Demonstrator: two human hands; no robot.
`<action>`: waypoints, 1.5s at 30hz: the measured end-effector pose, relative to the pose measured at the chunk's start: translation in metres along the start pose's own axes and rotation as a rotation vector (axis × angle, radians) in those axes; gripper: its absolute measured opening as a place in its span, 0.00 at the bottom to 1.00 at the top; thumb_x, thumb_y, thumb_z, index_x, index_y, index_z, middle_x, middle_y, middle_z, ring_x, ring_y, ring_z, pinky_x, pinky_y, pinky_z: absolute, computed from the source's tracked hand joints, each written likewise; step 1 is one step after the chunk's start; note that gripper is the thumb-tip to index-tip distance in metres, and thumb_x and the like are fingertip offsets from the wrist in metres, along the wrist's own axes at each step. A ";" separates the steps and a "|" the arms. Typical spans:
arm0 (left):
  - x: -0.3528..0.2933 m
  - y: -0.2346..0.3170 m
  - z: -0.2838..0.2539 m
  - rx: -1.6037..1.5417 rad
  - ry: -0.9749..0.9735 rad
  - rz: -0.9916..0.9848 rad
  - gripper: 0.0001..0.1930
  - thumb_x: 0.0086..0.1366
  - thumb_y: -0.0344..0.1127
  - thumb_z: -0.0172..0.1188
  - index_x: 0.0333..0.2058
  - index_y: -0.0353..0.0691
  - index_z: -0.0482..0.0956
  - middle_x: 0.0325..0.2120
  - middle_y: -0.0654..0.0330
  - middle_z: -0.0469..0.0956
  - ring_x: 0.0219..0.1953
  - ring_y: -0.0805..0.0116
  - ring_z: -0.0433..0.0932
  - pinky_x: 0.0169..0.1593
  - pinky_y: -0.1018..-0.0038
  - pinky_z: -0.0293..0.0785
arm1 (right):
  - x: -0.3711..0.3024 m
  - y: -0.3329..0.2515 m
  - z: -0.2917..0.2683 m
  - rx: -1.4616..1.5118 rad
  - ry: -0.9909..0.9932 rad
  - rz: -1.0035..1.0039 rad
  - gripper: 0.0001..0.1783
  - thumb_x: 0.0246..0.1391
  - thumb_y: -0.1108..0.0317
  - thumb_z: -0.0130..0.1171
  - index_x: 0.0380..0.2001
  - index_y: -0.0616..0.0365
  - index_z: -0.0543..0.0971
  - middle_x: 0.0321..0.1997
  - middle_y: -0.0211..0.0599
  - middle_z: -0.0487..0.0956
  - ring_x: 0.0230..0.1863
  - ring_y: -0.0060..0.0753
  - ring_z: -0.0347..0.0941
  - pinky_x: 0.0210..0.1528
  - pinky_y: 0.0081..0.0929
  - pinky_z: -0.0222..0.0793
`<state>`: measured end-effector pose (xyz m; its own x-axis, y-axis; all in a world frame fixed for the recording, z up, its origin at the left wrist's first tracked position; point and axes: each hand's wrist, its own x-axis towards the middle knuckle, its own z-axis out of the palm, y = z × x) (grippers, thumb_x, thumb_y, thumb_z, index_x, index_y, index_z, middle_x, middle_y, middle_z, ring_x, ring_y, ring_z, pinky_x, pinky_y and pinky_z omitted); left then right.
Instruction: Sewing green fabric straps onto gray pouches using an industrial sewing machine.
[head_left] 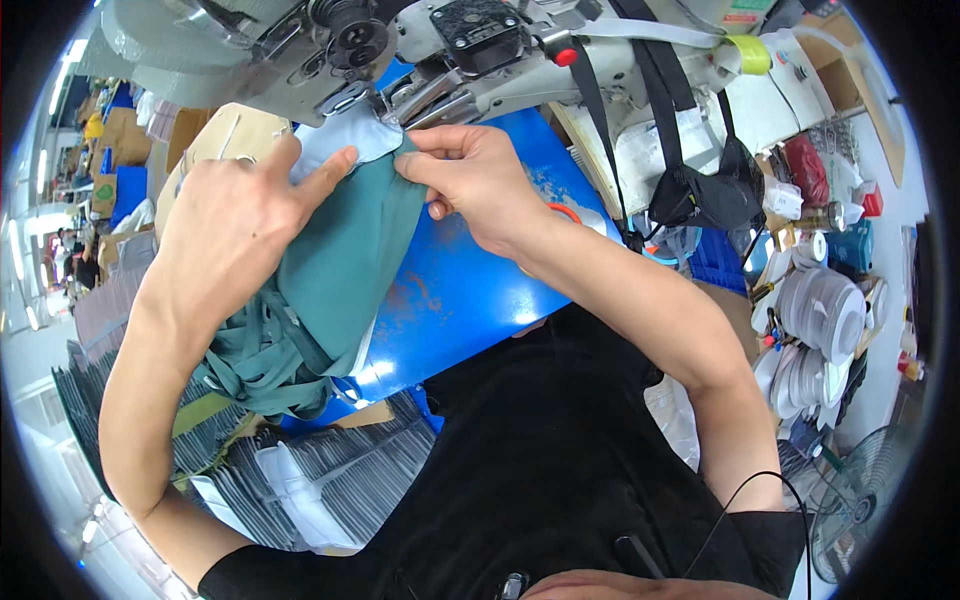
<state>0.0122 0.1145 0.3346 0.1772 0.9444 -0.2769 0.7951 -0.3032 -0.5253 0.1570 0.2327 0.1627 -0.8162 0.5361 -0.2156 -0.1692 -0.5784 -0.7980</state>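
Note:
A large piece of green fabric hangs over the blue table's left part, its lower end bunched in folds and straps. On its far end lies a light blue fabric piece, reaching under the presser foot area of a sewing machine. My left hand is bent over this piece, thumb and forefinger on either side of it; its other fingers are partly hidden. At the right edge, close to the machine, my right hand pinches the green fabric between thumb and fingers.
Orange-handled scissors lie partly hidden behind my right wrist on the blue table. Stacked grey fabric pieces sit below left. A black bag hangs at the right, near white rolls and a fan.

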 end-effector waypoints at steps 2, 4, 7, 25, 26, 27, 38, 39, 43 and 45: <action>0.003 0.005 -0.002 0.068 -0.011 -0.016 0.28 0.63 0.32 0.58 0.63 0.50 0.78 0.31 0.58 0.76 0.25 0.63 0.82 0.28 0.68 0.77 | 0.003 0.005 0.000 -0.001 0.035 -0.005 0.17 0.60 0.70 0.69 0.51 0.64 0.84 0.32 0.29 0.83 0.26 0.16 0.73 0.26 0.18 0.68; 0.006 0.015 -0.004 0.043 -0.020 -0.061 0.27 0.63 0.31 0.58 0.62 0.49 0.78 0.32 0.57 0.77 0.25 0.63 0.83 0.28 0.68 0.78 | 0.006 0.009 -0.001 0.023 0.065 -0.018 0.15 0.62 0.68 0.69 0.50 0.63 0.85 0.34 0.30 0.84 0.26 0.16 0.74 0.26 0.19 0.68; 0.010 0.041 -0.007 0.011 -0.057 -0.168 0.25 0.63 0.30 0.59 0.61 0.42 0.78 0.33 0.55 0.78 0.27 0.61 0.85 0.29 0.69 0.80 | 0.007 0.012 -0.002 0.057 0.042 -0.030 0.15 0.62 0.69 0.68 0.50 0.64 0.85 0.35 0.30 0.84 0.26 0.16 0.74 0.27 0.19 0.68; 0.071 0.117 0.012 -0.398 0.092 -0.720 0.22 0.59 0.28 0.61 0.52 0.26 0.77 0.32 0.46 0.83 0.31 0.45 0.85 0.35 0.56 0.81 | -0.032 0.036 -0.035 -0.315 -0.005 -0.268 0.21 0.55 0.77 0.65 0.54 0.57 0.86 0.39 0.25 0.78 0.28 0.08 0.66 0.32 0.15 0.66; 0.073 0.115 0.014 -0.382 0.107 -0.717 0.22 0.59 0.28 0.61 0.52 0.26 0.77 0.32 0.46 0.83 0.31 0.45 0.85 0.35 0.56 0.81 | -0.035 0.036 -0.037 -0.311 -0.001 -0.275 0.21 0.55 0.77 0.65 0.54 0.57 0.86 0.39 0.25 0.78 0.28 0.08 0.66 0.32 0.15 0.66; 0.074 0.113 0.018 -0.455 0.142 -0.739 0.21 0.59 0.29 0.61 0.51 0.26 0.77 0.33 0.46 0.83 0.31 0.43 0.85 0.36 0.55 0.81 | -0.039 0.036 -0.040 -0.347 -0.007 -0.273 0.22 0.53 0.77 0.65 0.53 0.57 0.86 0.39 0.27 0.77 0.30 0.11 0.68 0.35 0.16 0.68; 0.024 0.229 0.044 -0.809 0.778 -0.580 0.32 0.49 0.34 0.73 0.55 0.33 0.77 0.61 0.46 0.75 0.58 0.44 0.77 0.59 0.55 0.74 | -0.126 0.035 -0.072 -0.563 0.047 -0.240 0.22 0.50 0.75 0.67 0.51 0.58 0.86 0.44 0.37 0.78 0.39 0.26 0.81 0.44 0.23 0.77; 0.020 0.239 0.045 -0.789 0.836 -0.531 0.34 0.47 0.34 0.74 0.56 0.35 0.77 0.62 0.48 0.74 0.59 0.42 0.76 0.61 0.52 0.73 | -0.129 0.033 -0.071 -0.539 0.029 -0.193 0.21 0.51 0.74 0.68 0.51 0.58 0.86 0.43 0.36 0.79 0.38 0.26 0.81 0.43 0.22 0.78; 0.012 0.236 0.050 -0.705 0.942 -0.442 0.24 0.43 0.19 0.66 0.44 0.34 0.85 0.52 0.51 0.84 0.49 0.50 0.83 0.53 0.60 0.80 | -0.143 0.030 -0.061 -0.216 0.004 0.065 0.16 0.59 0.74 0.65 0.50 0.60 0.86 0.45 0.33 0.79 0.39 0.21 0.82 0.31 0.19 0.81; 0.010 0.232 0.046 -0.704 0.963 -0.451 0.22 0.42 0.15 0.60 0.40 0.33 0.86 0.46 0.54 0.87 0.43 0.54 0.85 0.49 0.65 0.82 | -0.145 0.033 -0.052 -0.139 0.026 0.006 0.14 0.61 0.74 0.64 0.50 0.62 0.86 0.47 0.33 0.78 0.40 0.20 0.81 0.29 0.19 0.82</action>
<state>0.1719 0.0477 0.1734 -0.0756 0.7454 0.6623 0.9765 -0.0790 0.2003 0.2987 0.1676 0.1381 -0.8020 0.5496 -0.2338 -0.0846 -0.4921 -0.8664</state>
